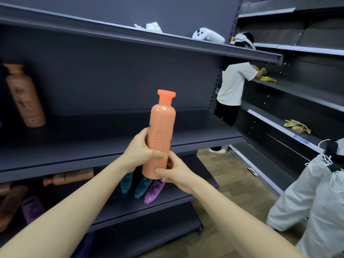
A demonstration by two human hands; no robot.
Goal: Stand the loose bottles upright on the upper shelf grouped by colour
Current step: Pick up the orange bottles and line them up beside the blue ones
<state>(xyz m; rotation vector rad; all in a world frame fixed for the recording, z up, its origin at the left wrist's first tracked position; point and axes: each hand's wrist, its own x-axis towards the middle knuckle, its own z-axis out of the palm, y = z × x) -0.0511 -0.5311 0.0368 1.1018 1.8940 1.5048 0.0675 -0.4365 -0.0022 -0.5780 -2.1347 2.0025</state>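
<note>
Both my bare arms reach up from the bottom of the frame. They hold an orange bottle (162, 135) upright in the middle, right in front of the edge of the upper shelf (93, 135). One brown bottle (24, 97) stands on that shelf at the far left, well apart from mine.

On the lower shelf (176, 200) bottles lie on their sides: two teal bottles (127, 181), one purple bottle (153, 190) and one lying brown bottle (68, 176) further left. My hands and the orange bottle cover their top ends. More lie at the lower left, too blurry to count.

High up on the top shelf (74, 25) sit one white controller (208, 35) and one crumpled white paper (152, 27). Two people are on the right: a standing person (234, 82) and a bending person (307, 192).

My left hand (143, 149) wraps round the bottle's middle, thumb across the front. My right hand (176, 172) grips its bottom, thumb pressed on the front.
</note>
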